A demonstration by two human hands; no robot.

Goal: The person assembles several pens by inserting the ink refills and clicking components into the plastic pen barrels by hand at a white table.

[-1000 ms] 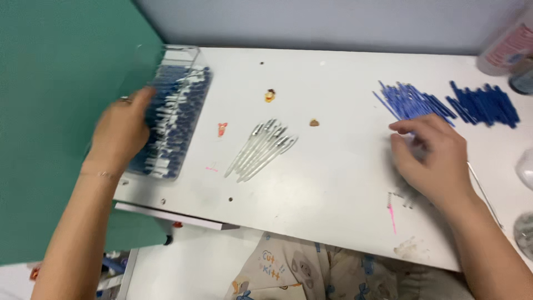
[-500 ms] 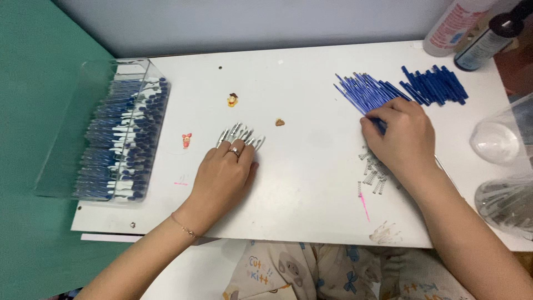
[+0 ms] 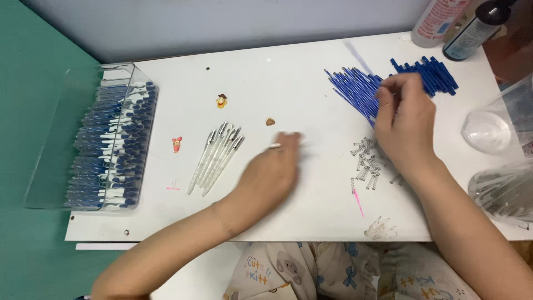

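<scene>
**Picking 1 refill and 1 clear barrel at a time**

The thin blue refills [image 3: 355, 91] lie fanned at the far right of the white table [image 3: 311, 211], just left of a heap of blue caps [image 3: 430, 75]. The right hand [image 3: 408, 125] rests on the fan's near edge with fingertips pressed together, seemingly pinching a refill, though the pinch itself is hidden. The left hand [image 3: 272, 175] is blurred at mid-table; a clear barrel [image 3: 286, 144] appears to be nipped in its fingertips, but I cannot tell for sure.

To do this well, I judge it best to draw just 1 refill from the fan's edge so the rest stay aligned, and to hold the barrel level.

Nearby lie small springs [image 3: 369, 161], a row of clear barrels [image 3: 216, 158], and a clear tray of finished pens [image 3: 114, 147] at far left.
</scene>
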